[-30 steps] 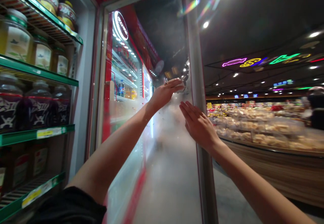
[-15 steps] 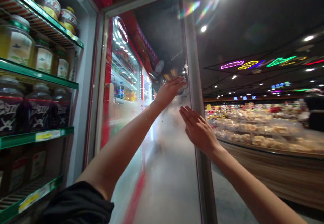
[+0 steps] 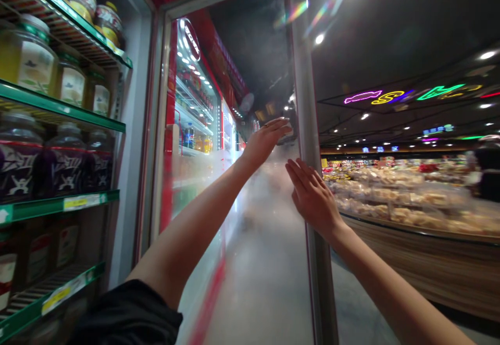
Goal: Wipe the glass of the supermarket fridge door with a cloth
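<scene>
the tall fogged glass cooler door (image 3: 253,267) stands at 12 o'clock, long axis upright. my left hand (image 3: 265,142) and right hand (image 3: 312,196) are spread open against it, near its metal edge (image 3: 310,105), both grips apart and clamped on nothing. compared with a moment ago, they've barely shifted. jars (image 3: 29,59) sit shelved at 9 o'clock.

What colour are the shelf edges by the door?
The shelf edges are green, best in the head view.
</scene>
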The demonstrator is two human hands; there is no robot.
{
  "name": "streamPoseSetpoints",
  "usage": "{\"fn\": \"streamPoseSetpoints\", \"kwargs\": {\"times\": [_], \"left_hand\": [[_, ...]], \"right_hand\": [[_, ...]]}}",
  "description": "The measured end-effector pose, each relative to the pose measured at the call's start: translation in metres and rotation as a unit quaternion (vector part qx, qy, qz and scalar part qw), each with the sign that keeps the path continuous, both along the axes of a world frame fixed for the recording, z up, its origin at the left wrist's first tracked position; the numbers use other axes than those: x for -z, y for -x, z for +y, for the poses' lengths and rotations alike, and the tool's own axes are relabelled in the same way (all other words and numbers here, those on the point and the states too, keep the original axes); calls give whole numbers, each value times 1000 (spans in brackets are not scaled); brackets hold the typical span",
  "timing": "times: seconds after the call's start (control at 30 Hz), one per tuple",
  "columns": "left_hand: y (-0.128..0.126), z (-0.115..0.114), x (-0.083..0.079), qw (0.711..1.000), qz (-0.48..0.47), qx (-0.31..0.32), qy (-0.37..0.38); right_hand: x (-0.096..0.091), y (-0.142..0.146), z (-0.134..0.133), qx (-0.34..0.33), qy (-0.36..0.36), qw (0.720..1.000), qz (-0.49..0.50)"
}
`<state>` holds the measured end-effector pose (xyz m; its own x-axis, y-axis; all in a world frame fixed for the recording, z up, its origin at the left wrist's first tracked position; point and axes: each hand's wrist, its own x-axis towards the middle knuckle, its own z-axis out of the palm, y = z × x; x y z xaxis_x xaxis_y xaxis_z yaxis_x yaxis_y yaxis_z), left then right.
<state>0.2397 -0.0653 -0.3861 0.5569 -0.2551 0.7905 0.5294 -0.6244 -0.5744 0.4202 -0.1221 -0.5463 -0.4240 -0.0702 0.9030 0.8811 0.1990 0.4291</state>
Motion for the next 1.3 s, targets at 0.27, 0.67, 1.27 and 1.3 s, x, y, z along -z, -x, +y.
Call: {"fn": "streamPoseSetpoints", "kwargs": {"times": [0.27, 0.67, 1.27, 1.3], "left_hand": [[-10, 0, 32, 1000, 15, 10, -2], [-9, 3, 58, 999, 15, 30, -15], [3, 4, 75, 999, -15, 40, 13], [3, 6, 69, 999, -27, 36, 19]], "right_hand": [[13, -4, 8, -27, -6, 998, 52], [19, -9, 23, -141, 2, 987, 71], [20, -4, 15, -157, 6, 985, 78], [20, -4, 15, -154, 7, 985, 77]]}}
